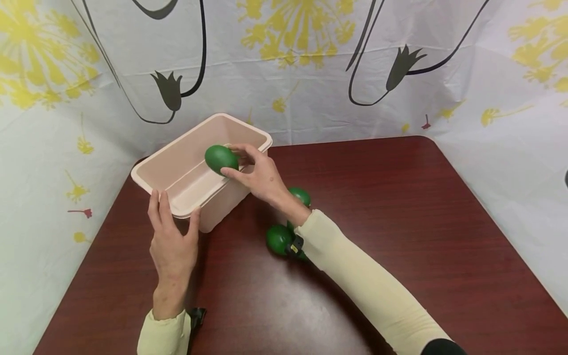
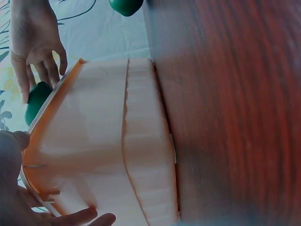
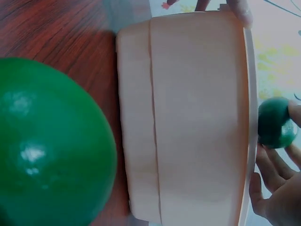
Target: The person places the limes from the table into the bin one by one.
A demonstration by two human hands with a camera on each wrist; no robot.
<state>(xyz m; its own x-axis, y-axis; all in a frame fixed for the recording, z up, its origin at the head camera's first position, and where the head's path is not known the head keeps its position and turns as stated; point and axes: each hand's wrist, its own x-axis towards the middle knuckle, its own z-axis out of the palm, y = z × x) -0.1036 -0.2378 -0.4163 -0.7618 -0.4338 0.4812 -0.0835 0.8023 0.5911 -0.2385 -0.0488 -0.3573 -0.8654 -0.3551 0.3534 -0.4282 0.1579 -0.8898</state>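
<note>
In my head feed the fruit [image 1: 218, 158] was at the mouth of the bin [image 1: 228, 203], near its right long side, its long axis slanting from upper left to lower right. I had it pinched between the right hand's [image 1: 262, 175] thumb and fingers, forearm slanting in from the lower right. The left hand [image 1: 174, 244] gripped the bin's near corner, fingers pointing away from me.
</note>
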